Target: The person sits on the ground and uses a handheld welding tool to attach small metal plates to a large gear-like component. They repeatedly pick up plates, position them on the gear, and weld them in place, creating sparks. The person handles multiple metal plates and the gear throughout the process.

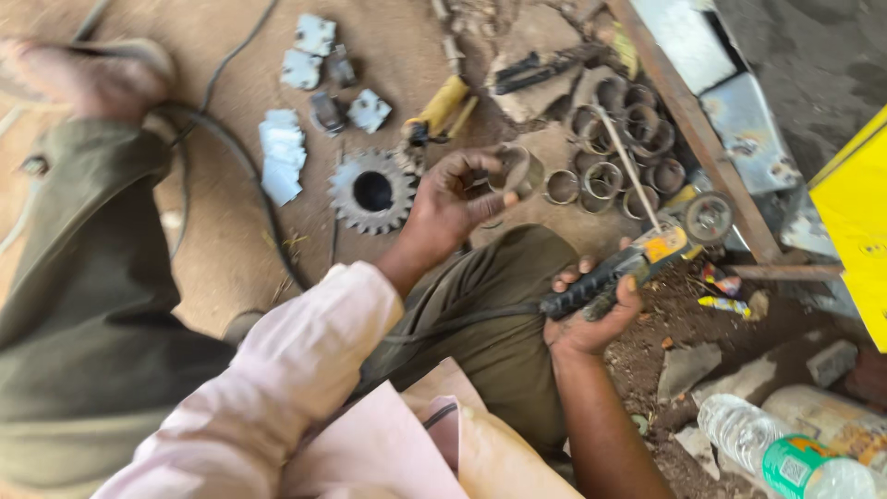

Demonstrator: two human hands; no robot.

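My left hand [455, 199] pinches a short metal ring [517, 169] between thumb and fingers, held above my knee. My right hand [589, 310] grips the black handle of an angle grinder [647, 256] with an orange body; its disc [709, 217] points toward the pile of metal rings [621, 139]. A black cord [462, 322] runs from the grinder across my lap. A steel gear [372, 191] with a round bore lies flat on the ground just left of my left hand.
Several small metal plates [305, 55] and a yellow-handled tool [442, 106] lie on the dirt floor. A rusty steel bar [693, 125] runs diagonally at right. A yellow panel [855, 208], a plastic bottle [767, 448] and stones sit at the right. My sandalled foot [88, 74] is upper left.
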